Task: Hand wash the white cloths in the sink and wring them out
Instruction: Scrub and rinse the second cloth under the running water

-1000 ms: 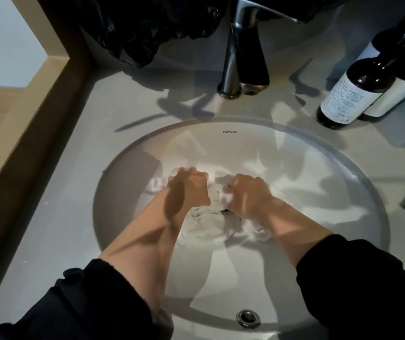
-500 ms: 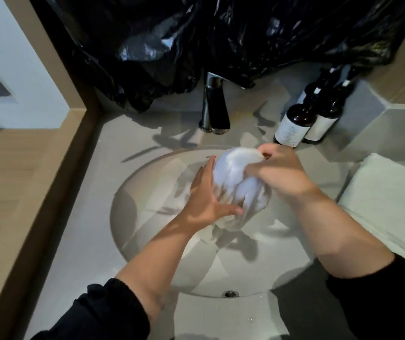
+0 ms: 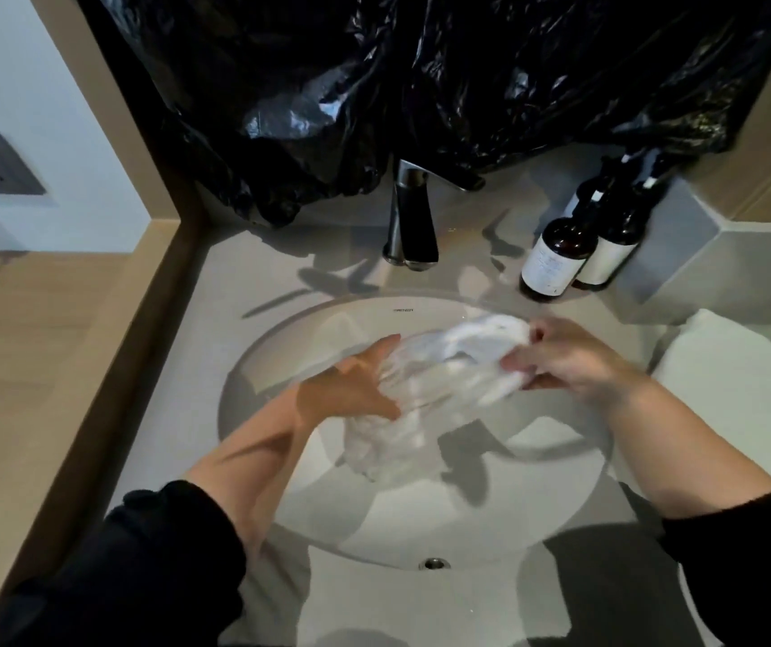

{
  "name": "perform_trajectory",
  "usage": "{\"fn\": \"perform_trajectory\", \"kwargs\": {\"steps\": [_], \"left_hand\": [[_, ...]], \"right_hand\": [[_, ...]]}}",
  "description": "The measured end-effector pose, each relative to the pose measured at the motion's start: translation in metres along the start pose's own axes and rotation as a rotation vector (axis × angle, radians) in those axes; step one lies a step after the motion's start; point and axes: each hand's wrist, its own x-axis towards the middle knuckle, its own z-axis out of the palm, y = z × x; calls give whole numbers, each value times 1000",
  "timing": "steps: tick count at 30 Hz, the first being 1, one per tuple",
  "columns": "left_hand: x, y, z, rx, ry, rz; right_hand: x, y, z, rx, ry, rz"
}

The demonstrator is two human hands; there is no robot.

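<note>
Head view: both hands hold the white cloth [image 3: 444,380] up over the sink [image 3: 421,520], above the far half of the bowl. The left hand [image 3: 351,389] takes the cloth's left side. Its fingers lie fairly straight along the fabric and its thumb is hooked across the front, so the cloth sits gripped between them. The right hand [image 3: 575,361] has its fingers curled tight and pinches the bunched right end just inside the bowl's far right rim. The cloth is blurred, and a loose tail hangs below the left hand towards the basin; whether it touches the porcelain cannot be told.

The near half of the bowl lies bare down to the overflow hole [image 3: 431,563]. Beyond the far rim stands the faucet [image 3: 409,221], apart from the cloth, with a black plastic bag [image 3: 421,77] draped over its top. Two dark bottles [image 3: 556,254] stand at the back right, near the right hand's knuckles. A folded white towel [image 3: 738,389] lies on the counter [image 3: 178,366] just beside the right wrist. On the left, a raised wooden edge [image 3: 141,319] borders the counter, well apart from the left forearm.
</note>
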Motion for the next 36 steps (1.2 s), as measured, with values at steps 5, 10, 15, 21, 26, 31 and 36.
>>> {"fn": "perform_trajectory", "kwargs": {"steps": [5, 10, 15, 21, 26, 31, 36], "left_hand": [[14, -33, 36, 509, 64, -237], [21, -53, 53, 747, -106, -285], [25, -57, 63, 802, -3, -204], [38, -60, 60, 604, 68, -234], [43, -66, 51, 439, 61, -260], [37, -56, 21, 579, -50, -318], [35, -56, 18, 500, -127, -358]], "right_hand": [[30, 57, 60, -470, -116, 6], [63, 93, 129, -969, -123, -201], [90, 120, 157, -1516, -1, -530], [119, 117, 143, -1226, -16, -613], [129, 92, 103, -645, 132, -251], [90, 72, 110, -534, 267, -462], [84, 112, 161, -1291, 14, -828]]}}
